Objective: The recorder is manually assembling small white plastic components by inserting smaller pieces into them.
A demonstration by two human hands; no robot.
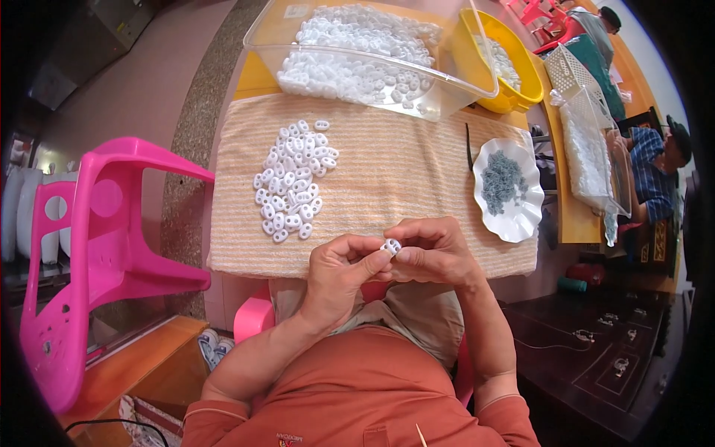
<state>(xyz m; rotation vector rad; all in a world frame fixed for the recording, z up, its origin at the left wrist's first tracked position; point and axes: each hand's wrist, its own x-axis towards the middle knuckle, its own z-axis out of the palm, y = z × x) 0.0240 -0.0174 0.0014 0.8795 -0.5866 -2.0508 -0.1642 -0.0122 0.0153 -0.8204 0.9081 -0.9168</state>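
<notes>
A bright pink plastic chair (83,238) stands at the left beside a speckled floor strip (190,171), with light-coloured shoes (212,347) lower down. On the right, a person in a blue checked shirt (652,167) is at a separate wooden desk (577,227) that carries a white perforated basket (564,72). A green cylinder (572,284) lies near a dark panelled surface (551,365). More pink chairs (547,31) show at upper right.
</notes>
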